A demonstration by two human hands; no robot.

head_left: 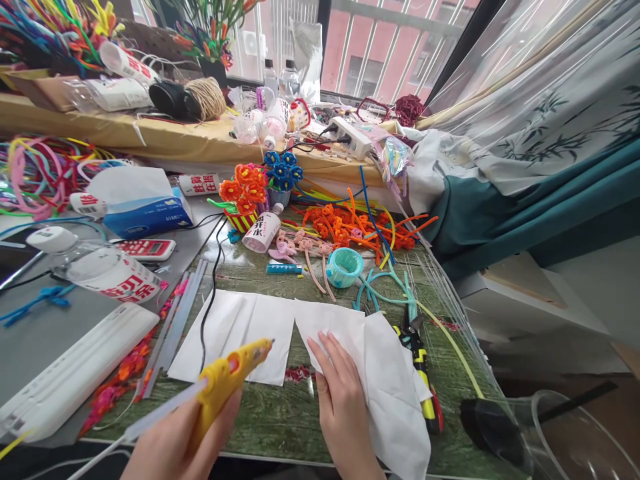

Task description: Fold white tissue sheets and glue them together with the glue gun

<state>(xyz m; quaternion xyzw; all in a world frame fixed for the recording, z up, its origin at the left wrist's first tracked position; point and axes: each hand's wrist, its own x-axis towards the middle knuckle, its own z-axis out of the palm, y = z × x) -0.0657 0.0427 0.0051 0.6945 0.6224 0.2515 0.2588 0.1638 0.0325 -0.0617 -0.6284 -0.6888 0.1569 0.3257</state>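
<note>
Your left hand (170,433) is wrapped around the handle of a yellow plastic glue gun (225,373), fingers curled tight. The gun's small tip points to 2 o'clock, above a flat white paper sheet (270,327) with soft fold lines. A long, cloudy, round glue stick (165,408) pokes out of its back.

Your right hand (343,393) lies palm down on a second white paper sheet (400,407), crinkled and wavy. Its fingers are long and a little spread, and they pinch nothing. A slim gap shows between the two sheets (they look smooth and thin, like napkins). Both lie on a dark green table top (273,427) with wood lines.

From your right hand, at 12 o'clock, sits a round turquoise pot (345,267) with bumpy sides. Past it is a messy heap of fuzzy orange stems (335,223). At 11 o'clock are fuzzy pale pink shapes (300,243) with thin tails. At 3 o'clock, just beside the second sheet, are pliers with black, yellow and red handles (425,387). From your left hand, at 12 o'clock, lie straight, cloudy plastic rods (175,327).
</note>
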